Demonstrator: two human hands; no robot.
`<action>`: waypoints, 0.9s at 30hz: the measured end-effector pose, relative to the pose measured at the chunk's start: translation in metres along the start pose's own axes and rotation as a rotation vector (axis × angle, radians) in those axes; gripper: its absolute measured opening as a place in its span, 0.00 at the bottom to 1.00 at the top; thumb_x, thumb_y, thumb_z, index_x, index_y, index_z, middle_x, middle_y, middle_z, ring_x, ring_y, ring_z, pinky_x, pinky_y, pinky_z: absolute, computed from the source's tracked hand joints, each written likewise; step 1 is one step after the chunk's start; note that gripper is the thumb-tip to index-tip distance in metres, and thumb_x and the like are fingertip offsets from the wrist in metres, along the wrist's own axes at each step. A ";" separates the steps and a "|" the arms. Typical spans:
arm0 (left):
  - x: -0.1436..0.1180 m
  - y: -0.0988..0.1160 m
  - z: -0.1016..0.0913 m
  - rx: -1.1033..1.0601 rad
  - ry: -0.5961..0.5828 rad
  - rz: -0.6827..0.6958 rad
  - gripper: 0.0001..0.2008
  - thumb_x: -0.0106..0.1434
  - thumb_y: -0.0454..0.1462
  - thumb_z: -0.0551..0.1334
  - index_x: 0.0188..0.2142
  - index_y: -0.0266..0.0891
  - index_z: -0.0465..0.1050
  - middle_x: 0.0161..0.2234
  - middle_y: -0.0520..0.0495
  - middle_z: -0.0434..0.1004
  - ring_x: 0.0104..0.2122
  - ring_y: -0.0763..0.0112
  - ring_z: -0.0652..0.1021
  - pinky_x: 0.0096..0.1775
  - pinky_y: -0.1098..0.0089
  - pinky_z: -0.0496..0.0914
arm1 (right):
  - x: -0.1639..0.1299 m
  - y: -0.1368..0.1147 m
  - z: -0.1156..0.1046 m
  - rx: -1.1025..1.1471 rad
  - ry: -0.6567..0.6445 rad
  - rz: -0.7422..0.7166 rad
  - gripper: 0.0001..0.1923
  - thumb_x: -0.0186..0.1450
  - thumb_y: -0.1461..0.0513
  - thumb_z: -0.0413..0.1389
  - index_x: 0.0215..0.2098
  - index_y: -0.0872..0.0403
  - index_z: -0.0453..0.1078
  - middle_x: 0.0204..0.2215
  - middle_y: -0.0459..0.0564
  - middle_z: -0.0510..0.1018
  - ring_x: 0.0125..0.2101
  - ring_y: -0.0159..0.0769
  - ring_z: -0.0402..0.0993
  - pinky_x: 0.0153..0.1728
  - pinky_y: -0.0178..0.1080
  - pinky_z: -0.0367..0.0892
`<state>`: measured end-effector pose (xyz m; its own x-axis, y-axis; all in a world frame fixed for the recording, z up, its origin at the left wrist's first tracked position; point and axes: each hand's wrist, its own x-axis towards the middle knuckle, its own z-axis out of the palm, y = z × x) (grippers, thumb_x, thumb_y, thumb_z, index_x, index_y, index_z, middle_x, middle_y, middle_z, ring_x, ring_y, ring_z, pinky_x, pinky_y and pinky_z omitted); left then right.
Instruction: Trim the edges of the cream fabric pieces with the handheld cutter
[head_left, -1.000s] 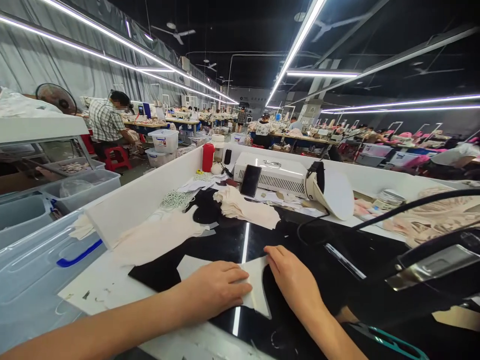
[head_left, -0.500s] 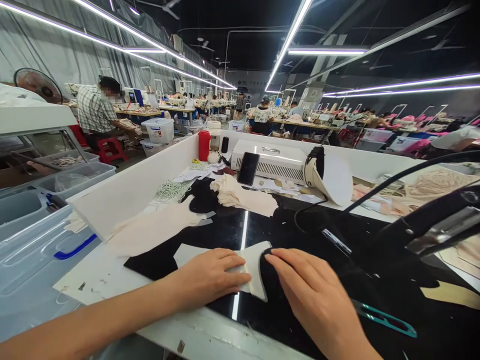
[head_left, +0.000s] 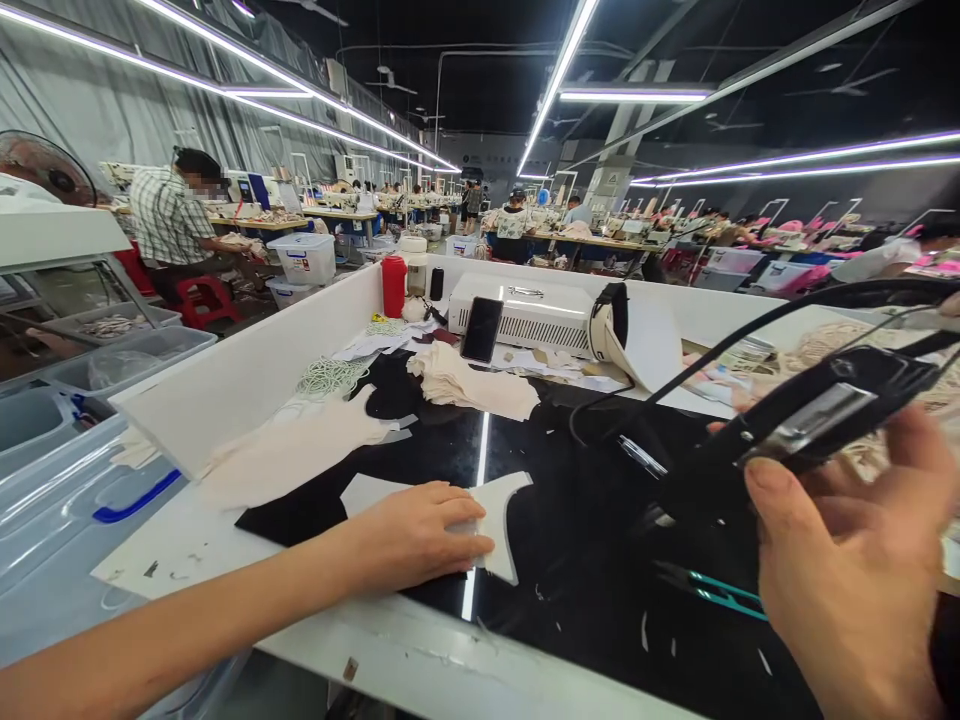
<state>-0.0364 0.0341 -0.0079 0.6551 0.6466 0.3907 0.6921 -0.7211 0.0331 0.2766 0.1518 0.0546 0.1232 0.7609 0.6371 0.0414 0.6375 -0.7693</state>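
My left hand (head_left: pixel 420 535) lies flat with fingers stretched out on a white, curved-edge cut piece (head_left: pixel 499 520), pressing it against the black tabletop (head_left: pixel 555 590). At the right, my right hand (head_left: pixel 855 560) has its thumb and fingers around a black tool with a metal plate (head_left: pixel 817 415). A black cable runs near this tool; its exact kind is unclear. Below it, teal thread snips (head_left: pixel 720 592) lie on the black surface, close to my right hand. A small metal clip-like piece (head_left: pixel 641 457) rests left of the tool.
Stacked cream fabric pieces (head_left: pixel 476 385) lie farther back, and a larger cream piece (head_left: pixel 292 450) at left. A phone (head_left: pixel 481 330) leans on a white vented box (head_left: pixel 525 310). White side boards (head_left: pixel 247 370) edge the table. Plastic bins (head_left: pixel 52 540) stand left; people work behind.
My right hand has left the white piece's curved edge, moved right and up, and taken hold of the black tool. My left hand stays on the piece. The view has shifted slightly.
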 end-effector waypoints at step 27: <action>0.028 0.023 0.015 -0.341 -0.017 -0.212 0.03 0.71 0.30 0.65 0.40 0.37 0.79 0.41 0.46 0.83 0.42 0.65 0.82 0.47 0.69 0.72 | -0.070 -0.031 0.089 0.566 -0.146 0.070 0.31 0.66 0.59 0.69 0.63 0.45 0.64 0.30 0.42 0.79 0.25 0.35 0.75 0.24 0.39 0.75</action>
<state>0.0029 0.0396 -0.0099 0.5156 0.7918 0.3274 0.6741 -0.6108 0.4154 0.1785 0.0896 0.0383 -0.0329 0.7868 0.6164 -0.5024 0.5201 -0.6907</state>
